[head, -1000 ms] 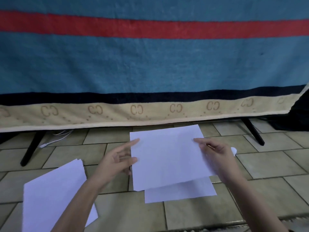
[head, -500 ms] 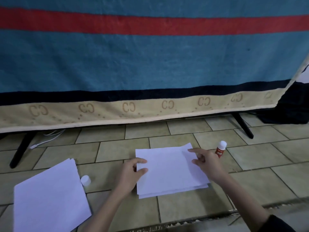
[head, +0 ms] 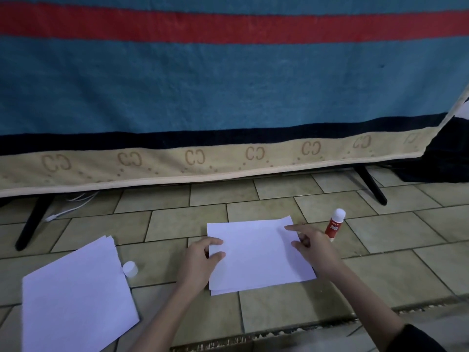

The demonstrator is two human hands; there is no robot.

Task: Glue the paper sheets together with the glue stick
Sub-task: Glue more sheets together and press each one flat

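Head view:
Paper sheets (head: 256,252): a small white stack lying flat on the tiled floor (head: 380,270), lower edges slightly fanned.
Left hand (head: 196,265): at the stack's left edge, thumb and forefinger curled round that edge, pinching it.
Right hand (head: 313,246): resting on the stack's right edge, forefinger stretched straight onto the top sheet, other fingers loosely bent; holding nothing.
Glue stick (head: 334,226): upright on the floor just beside the right hand, red body, white top.
White cap (head: 130,268): on the floor, touching the spare paper pile (head: 76,298) at left.
Background: striped blanket (head: 228,92) hanging above the floor.
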